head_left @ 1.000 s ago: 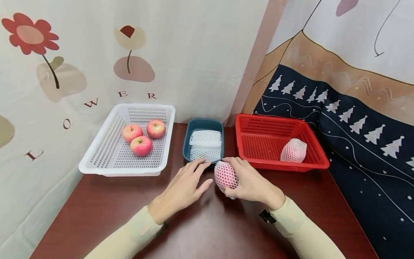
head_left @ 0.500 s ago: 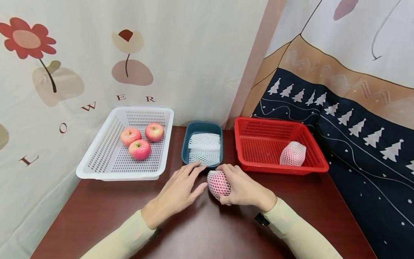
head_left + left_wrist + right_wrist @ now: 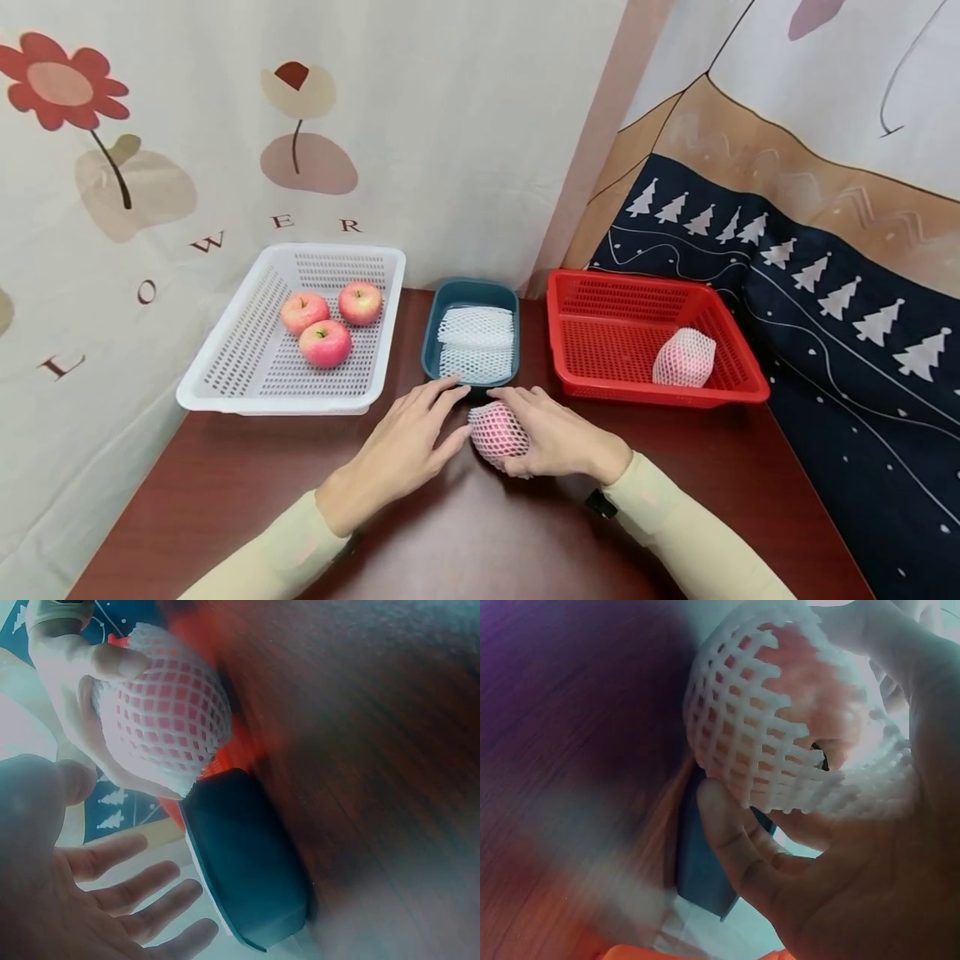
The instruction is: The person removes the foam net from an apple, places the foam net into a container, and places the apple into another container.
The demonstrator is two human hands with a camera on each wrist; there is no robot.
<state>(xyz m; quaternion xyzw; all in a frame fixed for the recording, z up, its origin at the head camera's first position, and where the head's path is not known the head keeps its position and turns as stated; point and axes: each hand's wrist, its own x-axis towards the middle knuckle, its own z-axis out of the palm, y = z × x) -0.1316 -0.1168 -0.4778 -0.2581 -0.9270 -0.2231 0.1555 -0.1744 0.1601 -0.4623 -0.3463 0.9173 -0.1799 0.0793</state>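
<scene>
fingers point(image 3: 517, 398) of the right hand point(image 3: 558, 437) curl round a net-sleeved apple point(image 3: 498, 430) just above the table point(image 3: 480, 542), before the teal tray point(image 3: 470, 292); left hand point(image 3: 405, 446) lies open beside it. one sleeved apple sits in the red basket point(image 3: 585, 287), three bare apples point(image 3: 327, 321) wait in the white basket point(image 3: 225, 392). right wrist view alone shows the sleeve's open end.

Right hand point(image 3: 558, 437) hides the netted apple's point(image 3: 497, 432) far side.

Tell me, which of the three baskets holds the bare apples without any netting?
The white basket on the left: its three apples are bare. The red basket holds a net-wrapped apple, the teal tray only foam nets.
</scene>
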